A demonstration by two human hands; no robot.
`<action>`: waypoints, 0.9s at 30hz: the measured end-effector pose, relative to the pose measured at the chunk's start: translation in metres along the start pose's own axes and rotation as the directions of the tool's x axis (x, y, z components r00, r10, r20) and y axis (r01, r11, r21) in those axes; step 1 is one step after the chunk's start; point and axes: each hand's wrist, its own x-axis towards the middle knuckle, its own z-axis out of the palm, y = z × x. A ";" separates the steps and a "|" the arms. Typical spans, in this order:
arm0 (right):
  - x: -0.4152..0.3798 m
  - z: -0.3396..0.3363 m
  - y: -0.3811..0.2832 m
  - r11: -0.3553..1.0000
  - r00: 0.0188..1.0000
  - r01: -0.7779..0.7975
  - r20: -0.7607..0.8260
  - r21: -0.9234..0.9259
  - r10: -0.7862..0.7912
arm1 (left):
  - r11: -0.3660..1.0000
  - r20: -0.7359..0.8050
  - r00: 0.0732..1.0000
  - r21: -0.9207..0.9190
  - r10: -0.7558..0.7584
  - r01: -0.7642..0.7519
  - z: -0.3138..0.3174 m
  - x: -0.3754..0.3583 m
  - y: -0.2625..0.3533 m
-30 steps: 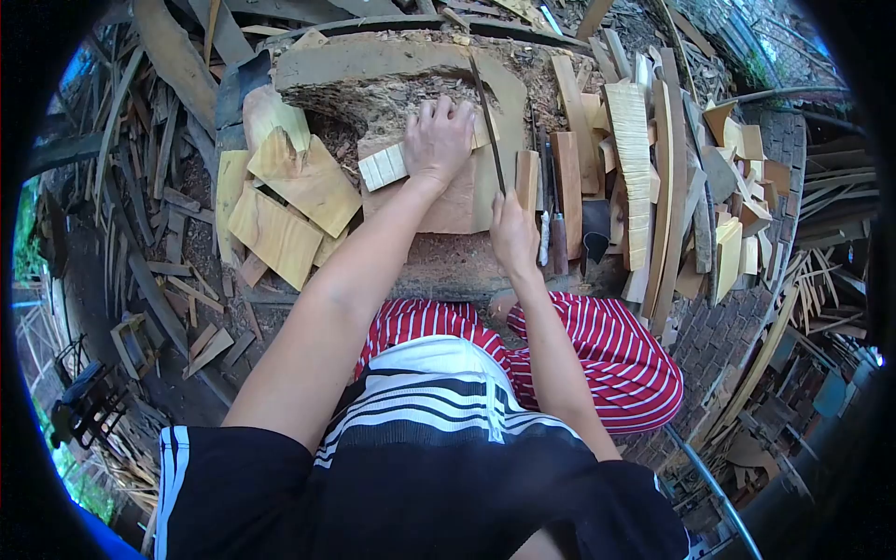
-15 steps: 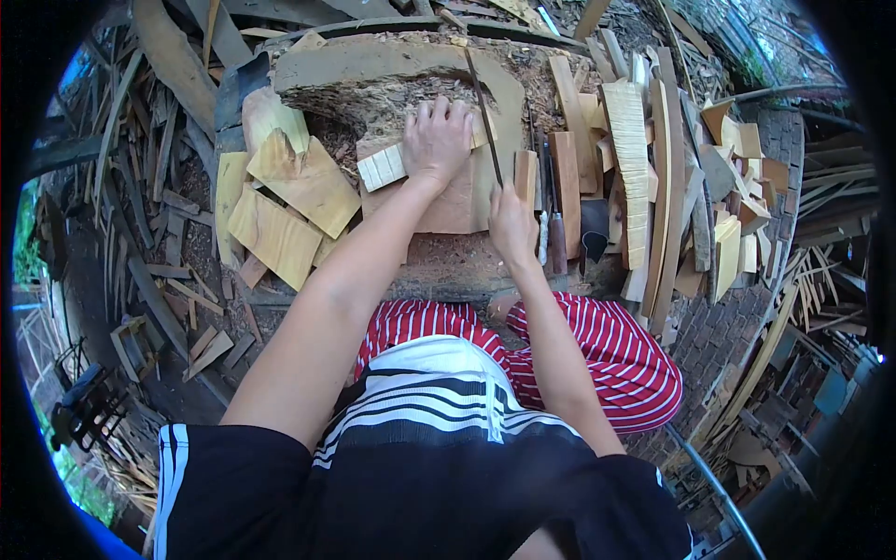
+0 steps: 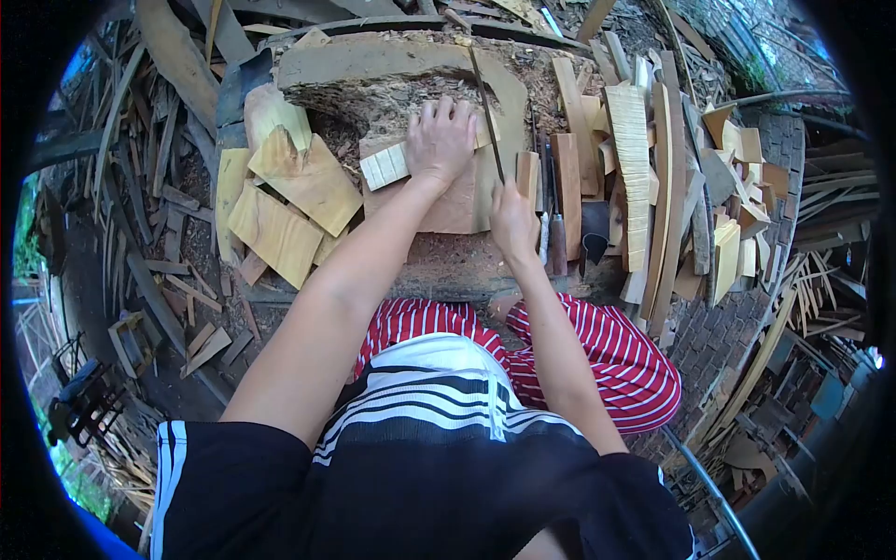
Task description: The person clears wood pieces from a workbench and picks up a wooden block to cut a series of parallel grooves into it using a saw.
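My left hand [image 3: 441, 142] presses down on a short wooden strip [image 3: 384, 167], fingers bent over it. The strip's pale left end shows several cross lines, and its right end [image 3: 487, 133] sticks out past my fingers. Beneath it lies a flat brown wood block [image 3: 434, 210] on a worn wooden bench top [image 3: 373, 58]. My right hand [image 3: 513, 224] is closed round the near end of a long, thin, dark-bladed tool [image 3: 489, 112], seen nearly edge-on. The blade points away from me, beside the strip's right end. Its handle is hidden in my fist.
Yellowish wood pieces [image 3: 275, 233] lie at the left. To the right are a tool with a brown handle [image 3: 558, 245], wooden bars [image 3: 567, 168], a long piece with many cross cuts [image 3: 627, 177] and stacked offcuts [image 3: 737, 201]. Scrap wood [image 3: 131, 233] covers the ground.
The blade and my right hand have shifted very slightly; the blade stays beside the strip's right end. My left hand keeps its place on the strip.
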 end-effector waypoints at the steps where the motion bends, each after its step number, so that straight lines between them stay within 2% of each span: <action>1: 0.015 0.003 -0.004 1.000 1.000 -0.003 -0.008 -0.002 0.003 | 1.000 0.001 1.000 0.005 0.001 -0.001 0.001 0.001 0.001; 4: 0.041 0.010 -0.010 0.999 1.000 0.005 -0.003 -0.048 -0.005 | 1.000 -0.014 1.000 -0.014 0.006 -0.006 0.003 0.001 0.000; 6: 0.045 0.011 -0.005 0.996 1.000 -0.007 0.021 0.088 0.005 | 1.000 -0.025 1.000 -0.012 0.003 -0.003 0.003 0.003 0.000; 7: 0.050 0.008 -0.001 0.996 1.000 -0.002 0.024 0.084 0.000 | 1.000 -0.026 1.000 -0.006 0.001 -0.001 0.002 0.002 0.000; 8: 0.054 0.004 0.005 0.947 0.984 -0.086 0.176 0.311 0.032 | 1.000 -0.024 1.000 -0.004 -0.003 0.003 0.001 0.001 0.000; 9: 0.056 0.004 0.008 0.841 0.945 -0.198 0.327 0.504 0.027 | 1.000 -0.012 1.000 -0.016 -0.007 0.007 0.000 0.001 0.000; 11: 0.053 0.008 0.006 0.809 0.952 -0.196 0.305 0.555 0.021 | 1.000 0.000 1.000 -0.021 -0.022 0.022 -0.001 0.003 0.001; 13: 0.048 0.013 0.004 0.919 0.998 -0.019 0.057 0.394 -0.004 | 0.999 0.012 1.000 -0.031 -0.025 0.025 -0.003 0.002 0.001; 14: 0.045 0.018 0.000 0.935 0.984 0.134 -0.159 0.329 -0.085 | 0.999 -0.003 1.000 -0.033 -0.014 0.014 -0.006 0.001 0.002; 15: 0.044 0.016 0.001 0.935 0.984 0.130 -0.157 0.331 -0.082 | 0.999 0.000 1.000 -0.033 -0.012 0.012 -0.004 0.001 0.000; 17: 0.035 -0.014 -0.014 0.978 1.000 0.009 -0.014 0.207 -0.006 | 1.000 -0.027 1.000 -0.024 0.000 -0.001 0.001 0.001 0.000; 18: 0.032 -0.023 -0.018 0.980 0.994 0.074 -0.097 0.187 -0.057 | 1.000 -0.029 1.000 -0.029 0.003 -0.004 0.003 0.002 0.001; 19: 0.029 -0.036 -0.025 0.980 0.993 0.076 -0.099 0.184 -0.058 | 1.000 -0.030 1.000 -0.012 0.002 -0.002 0.003 0.002 0.001; 21: 0.022 -0.056 -0.037 0.915 0.981 -0.110 -0.106 0.387 0.163 | 1.000 -0.028 1.000 0.008 -0.003 0.003 0.002 0.001 -0.001; 22: 0.022 -0.051 -0.026 0.949 0.974 -0.042 -0.197 0.313 0.108 | 1.000 -0.026 1.000 0.006 -0.002 0.002 0.002 0.001 -0.001; 23: 0.021 -0.043 -0.019 0.949 0.974 -0.043 -0.201 0.312 0.110 | 1.000 -0.025 1.000 0.003 0.001 0.000 0.001 0.001 0.000; 25: 0.017 -0.031 -0.008 0.970 0.966 0.074 -0.259 0.232 -0.012 | 1.000 -0.024 1.000 0.002 0.004 -0.004 0.000 0.001 0.002; 27: 0.005 -0.020 -0.003 0.967 0.965 0.098 -0.259 0.236 -0.034 | 1.000 -0.029 1.000 0.012 -0.001 0.001 0.000 0.003 0.001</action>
